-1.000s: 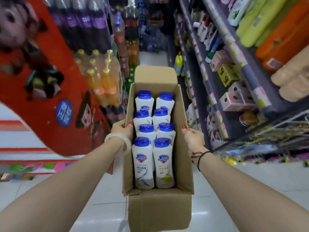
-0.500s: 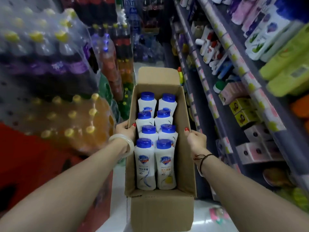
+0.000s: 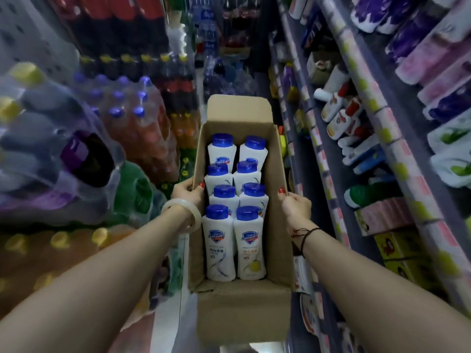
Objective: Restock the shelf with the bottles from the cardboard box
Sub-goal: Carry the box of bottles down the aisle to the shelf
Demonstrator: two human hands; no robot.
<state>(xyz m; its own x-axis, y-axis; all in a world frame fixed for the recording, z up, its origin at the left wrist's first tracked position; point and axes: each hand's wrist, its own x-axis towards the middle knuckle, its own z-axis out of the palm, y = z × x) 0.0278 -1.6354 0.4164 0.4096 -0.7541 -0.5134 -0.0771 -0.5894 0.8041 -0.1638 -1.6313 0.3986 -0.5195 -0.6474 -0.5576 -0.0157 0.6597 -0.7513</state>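
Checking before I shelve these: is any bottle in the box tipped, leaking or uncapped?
Nothing stands out. All eight bottles stand in two neat rows in the box, blue caps on, no spill visible.

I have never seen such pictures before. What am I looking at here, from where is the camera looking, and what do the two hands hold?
There is no machine here. A person wears a wide-angle camera on the head, so the picture looks forward and down along both bare arms. The left hand, with a pale bangle at the wrist, grips the left wall of an open brown cardboard box. The right hand, with dark cords at the wrist, grips the right wall. The box is carried in the air, not resting on a surface. Inside lie eight white bottles with blue caps, in two columns of four. On the right are shop shelves with packaged goods; on the left, wrapped packs of drink bottles.
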